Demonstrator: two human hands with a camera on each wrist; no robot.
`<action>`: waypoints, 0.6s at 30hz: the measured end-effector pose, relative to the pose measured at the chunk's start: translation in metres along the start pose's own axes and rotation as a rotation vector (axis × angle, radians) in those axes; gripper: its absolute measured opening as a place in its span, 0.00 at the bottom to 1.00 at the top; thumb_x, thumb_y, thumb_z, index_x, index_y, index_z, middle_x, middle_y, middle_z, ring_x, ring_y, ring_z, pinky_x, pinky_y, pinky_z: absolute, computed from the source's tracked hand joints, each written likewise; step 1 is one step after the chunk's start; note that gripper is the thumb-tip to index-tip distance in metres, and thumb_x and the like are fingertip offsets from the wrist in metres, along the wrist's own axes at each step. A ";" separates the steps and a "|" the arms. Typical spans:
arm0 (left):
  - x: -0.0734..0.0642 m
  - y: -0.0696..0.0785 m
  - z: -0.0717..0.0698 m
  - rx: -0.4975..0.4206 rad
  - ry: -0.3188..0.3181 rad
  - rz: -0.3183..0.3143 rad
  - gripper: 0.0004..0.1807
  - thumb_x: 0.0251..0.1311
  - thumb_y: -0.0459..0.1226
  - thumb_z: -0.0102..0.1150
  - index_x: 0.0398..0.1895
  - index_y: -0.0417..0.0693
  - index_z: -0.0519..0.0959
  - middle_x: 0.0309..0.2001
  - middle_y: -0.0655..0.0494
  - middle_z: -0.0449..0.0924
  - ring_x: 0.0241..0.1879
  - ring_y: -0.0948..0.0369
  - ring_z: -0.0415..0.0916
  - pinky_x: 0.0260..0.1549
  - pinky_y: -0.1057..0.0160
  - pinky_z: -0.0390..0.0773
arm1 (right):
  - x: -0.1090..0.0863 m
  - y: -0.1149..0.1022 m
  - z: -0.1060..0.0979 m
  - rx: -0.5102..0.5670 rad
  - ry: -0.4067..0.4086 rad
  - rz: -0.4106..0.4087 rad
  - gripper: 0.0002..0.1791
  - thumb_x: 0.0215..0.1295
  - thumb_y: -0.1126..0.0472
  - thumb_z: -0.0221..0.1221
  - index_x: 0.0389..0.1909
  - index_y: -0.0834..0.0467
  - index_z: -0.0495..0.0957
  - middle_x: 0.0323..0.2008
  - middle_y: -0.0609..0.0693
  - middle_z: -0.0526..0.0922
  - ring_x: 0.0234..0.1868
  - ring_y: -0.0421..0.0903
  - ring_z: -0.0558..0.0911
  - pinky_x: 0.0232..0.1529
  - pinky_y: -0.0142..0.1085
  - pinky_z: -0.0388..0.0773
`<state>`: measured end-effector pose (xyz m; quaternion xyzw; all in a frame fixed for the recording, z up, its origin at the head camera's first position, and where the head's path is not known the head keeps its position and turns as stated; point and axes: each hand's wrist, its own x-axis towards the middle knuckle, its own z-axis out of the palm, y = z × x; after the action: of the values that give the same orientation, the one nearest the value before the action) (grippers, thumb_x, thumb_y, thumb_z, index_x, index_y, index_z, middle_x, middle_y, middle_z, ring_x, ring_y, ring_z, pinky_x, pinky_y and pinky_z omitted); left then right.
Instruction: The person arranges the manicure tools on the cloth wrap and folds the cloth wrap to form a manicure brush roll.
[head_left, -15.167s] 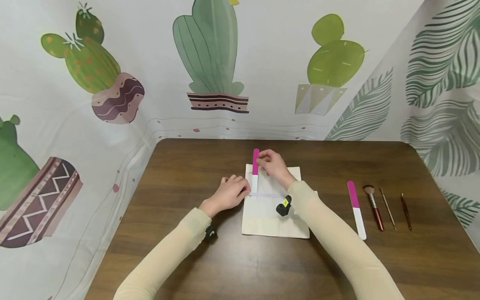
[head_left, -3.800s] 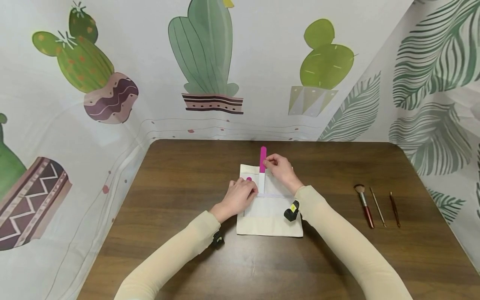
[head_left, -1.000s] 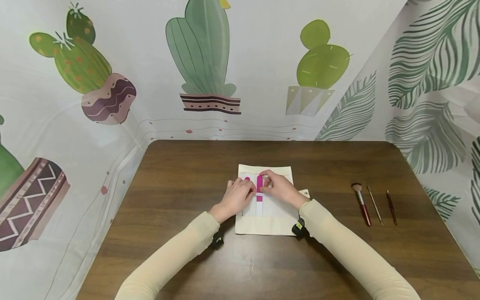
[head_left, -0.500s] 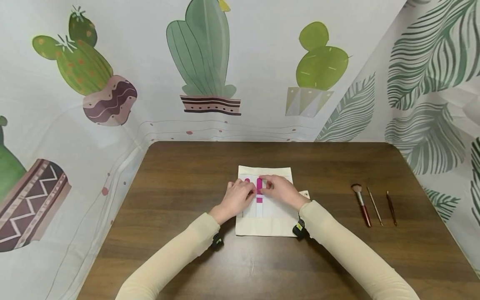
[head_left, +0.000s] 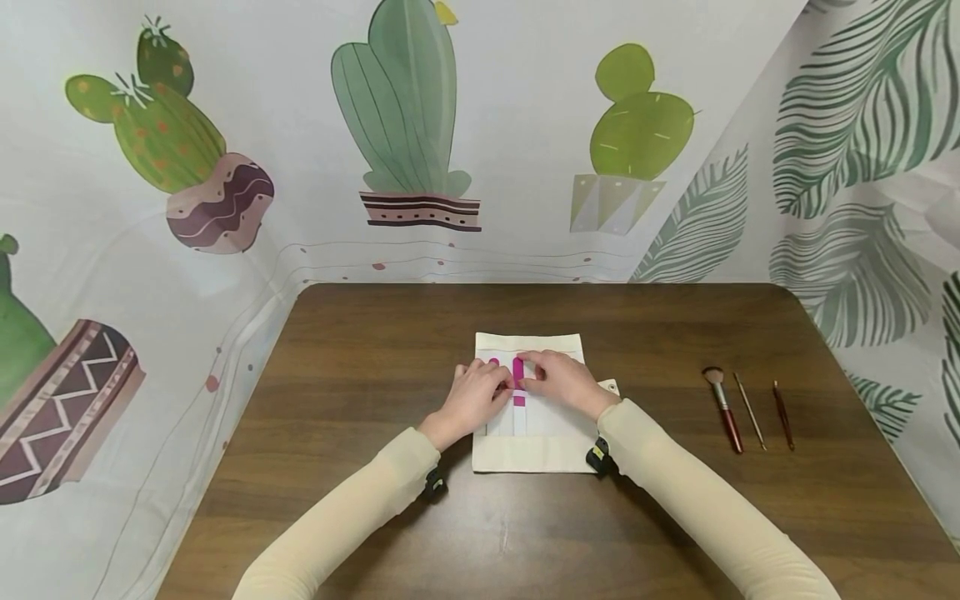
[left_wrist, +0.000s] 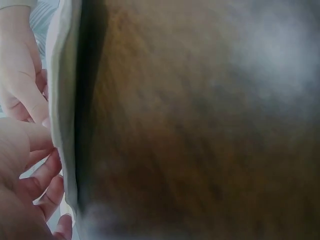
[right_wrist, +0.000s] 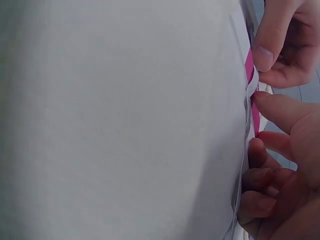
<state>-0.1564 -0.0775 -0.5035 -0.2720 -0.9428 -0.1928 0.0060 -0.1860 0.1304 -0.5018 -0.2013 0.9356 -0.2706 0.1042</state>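
On the table lies an open cream fabric case [head_left: 534,455] with a white inner panel and a narrow white elastic band [right_wrist: 253,84] across it. A pink-and-white nail file [head_left: 518,372] runs under the band, its white end toward the front flap. My right hand [head_left: 562,379] holds the file's pink upper part between thumb and forefinger. Beside it, my left hand [head_left: 475,392] pinches the band, its thumb and forefinger right at the file in the right wrist view. Another nail file [head_left: 493,361] sits to the left, mostly hidden beneath the left hand; only its pink tip shows.
To the right on the brown wooden table [head_left: 360,358] lie a makeup brush [head_left: 723,408] with a red handle, a thin metal tool [head_left: 750,410] and a thin dark red tool [head_left: 783,415]. A snap tab [head_left: 611,387] sticks out from the case's right side. A cactus-print cloth hangs behind.
Earlier the second file lay on the table at right, then stood above the band in my right hand. It has slid down under the band. Over the last second both hands barely move.
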 end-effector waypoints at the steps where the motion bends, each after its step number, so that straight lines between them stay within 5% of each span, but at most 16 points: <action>1: 0.000 0.000 0.000 -0.006 -0.001 -0.001 0.03 0.70 0.41 0.66 0.42 0.54 0.83 0.36 0.61 0.82 0.41 0.58 0.71 0.42 0.53 0.64 | 0.000 0.000 0.000 0.005 -0.001 0.004 0.30 0.69 0.52 0.68 0.70 0.55 0.76 0.28 0.46 0.75 0.29 0.43 0.72 0.29 0.37 0.67; 18: -0.002 0.000 -0.002 0.016 -0.051 0.002 0.16 0.69 0.47 0.68 0.57 0.59 0.85 0.39 0.60 0.81 0.41 0.57 0.70 0.41 0.53 0.63 | -0.004 0.003 -0.005 0.096 0.040 0.026 0.24 0.72 0.56 0.64 0.66 0.58 0.77 0.30 0.46 0.78 0.29 0.43 0.74 0.31 0.37 0.71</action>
<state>-0.1551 -0.0788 -0.5018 -0.2775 -0.9439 -0.1782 -0.0157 -0.1845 0.1370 -0.4985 -0.1783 0.9260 -0.3180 0.0985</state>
